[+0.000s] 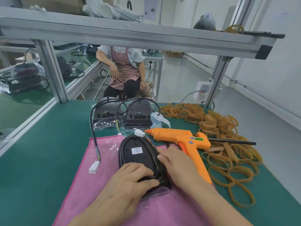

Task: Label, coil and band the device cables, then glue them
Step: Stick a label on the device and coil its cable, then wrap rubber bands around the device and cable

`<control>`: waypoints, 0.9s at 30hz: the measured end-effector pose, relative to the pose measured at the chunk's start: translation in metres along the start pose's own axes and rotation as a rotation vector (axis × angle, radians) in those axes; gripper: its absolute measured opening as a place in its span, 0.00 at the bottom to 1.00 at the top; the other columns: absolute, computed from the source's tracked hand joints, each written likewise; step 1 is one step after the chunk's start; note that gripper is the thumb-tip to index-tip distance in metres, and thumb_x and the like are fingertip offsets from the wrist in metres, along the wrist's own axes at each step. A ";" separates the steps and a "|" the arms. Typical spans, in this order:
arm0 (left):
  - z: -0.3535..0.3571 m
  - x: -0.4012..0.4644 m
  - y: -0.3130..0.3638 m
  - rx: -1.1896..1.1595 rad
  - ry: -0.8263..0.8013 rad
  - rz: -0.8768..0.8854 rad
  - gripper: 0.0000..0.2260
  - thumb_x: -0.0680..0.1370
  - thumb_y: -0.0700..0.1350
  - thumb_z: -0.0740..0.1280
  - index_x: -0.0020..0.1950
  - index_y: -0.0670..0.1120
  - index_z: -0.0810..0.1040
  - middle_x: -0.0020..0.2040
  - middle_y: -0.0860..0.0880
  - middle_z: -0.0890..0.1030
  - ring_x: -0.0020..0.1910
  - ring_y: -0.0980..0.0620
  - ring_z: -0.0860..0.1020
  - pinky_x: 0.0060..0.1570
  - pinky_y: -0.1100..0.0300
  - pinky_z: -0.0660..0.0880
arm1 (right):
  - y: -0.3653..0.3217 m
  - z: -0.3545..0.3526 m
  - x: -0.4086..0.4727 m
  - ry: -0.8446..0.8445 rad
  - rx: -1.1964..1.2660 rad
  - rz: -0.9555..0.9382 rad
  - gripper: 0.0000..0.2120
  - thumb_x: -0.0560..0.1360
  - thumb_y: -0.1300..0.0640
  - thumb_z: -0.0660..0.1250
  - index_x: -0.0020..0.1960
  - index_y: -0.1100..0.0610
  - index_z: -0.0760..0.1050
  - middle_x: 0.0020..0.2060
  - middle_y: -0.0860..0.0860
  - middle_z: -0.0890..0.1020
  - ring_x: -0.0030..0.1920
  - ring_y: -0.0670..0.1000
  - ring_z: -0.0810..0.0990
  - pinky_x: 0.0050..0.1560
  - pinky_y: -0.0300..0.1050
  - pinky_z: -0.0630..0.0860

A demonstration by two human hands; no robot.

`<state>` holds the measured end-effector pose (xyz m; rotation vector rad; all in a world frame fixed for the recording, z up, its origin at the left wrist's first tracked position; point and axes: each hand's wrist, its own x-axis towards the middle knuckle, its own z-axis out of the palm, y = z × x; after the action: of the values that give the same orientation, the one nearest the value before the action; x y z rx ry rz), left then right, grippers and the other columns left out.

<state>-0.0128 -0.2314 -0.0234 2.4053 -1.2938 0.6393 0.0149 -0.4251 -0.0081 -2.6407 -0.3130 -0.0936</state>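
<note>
Black device (138, 154) is lying on pink cloth (101, 176), long axis pointing 12 o'clock, left hand (128, 180) and right hand (175, 163) fingers pressing flat at its 6 and 3 o'clock edges.

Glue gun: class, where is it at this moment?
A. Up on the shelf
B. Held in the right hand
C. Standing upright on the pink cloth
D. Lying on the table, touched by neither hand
D. The glue gun lies on its side on the table, while the left hand and right hand both rest on the black device.
</note>
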 end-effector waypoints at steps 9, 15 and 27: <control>0.012 0.045 -0.035 -0.013 -0.254 -0.319 0.21 0.84 0.55 0.48 0.77 0.59 0.56 0.77 0.64 0.49 0.77 0.61 0.44 0.73 0.62 0.34 | -0.005 -0.001 0.001 -0.006 -0.194 -0.033 0.13 0.82 0.50 0.52 0.61 0.49 0.72 0.52 0.51 0.81 0.53 0.55 0.78 0.47 0.48 0.70; 0.016 0.040 -0.065 -0.149 -0.468 -0.249 0.21 0.84 0.53 0.49 0.77 0.59 0.52 0.75 0.69 0.50 0.75 0.66 0.39 0.71 0.68 0.31 | -0.005 -0.014 0.005 -0.150 -0.099 -0.037 0.11 0.81 0.50 0.56 0.45 0.53 0.71 0.48 0.54 0.81 0.51 0.56 0.76 0.46 0.49 0.69; 0.012 0.041 -0.064 -0.162 -0.548 -0.230 0.28 0.74 0.67 0.36 0.74 0.64 0.45 0.74 0.72 0.45 0.72 0.72 0.34 0.70 0.65 0.28 | 0.078 -0.066 0.092 0.162 -0.638 0.398 0.12 0.78 0.65 0.60 0.57 0.59 0.78 0.55 0.56 0.77 0.56 0.56 0.77 0.45 0.45 0.72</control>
<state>0.0641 -0.2315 -0.0166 2.6279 -1.1645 -0.2001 0.1220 -0.5041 0.0261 -3.2335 0.3625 -0.3181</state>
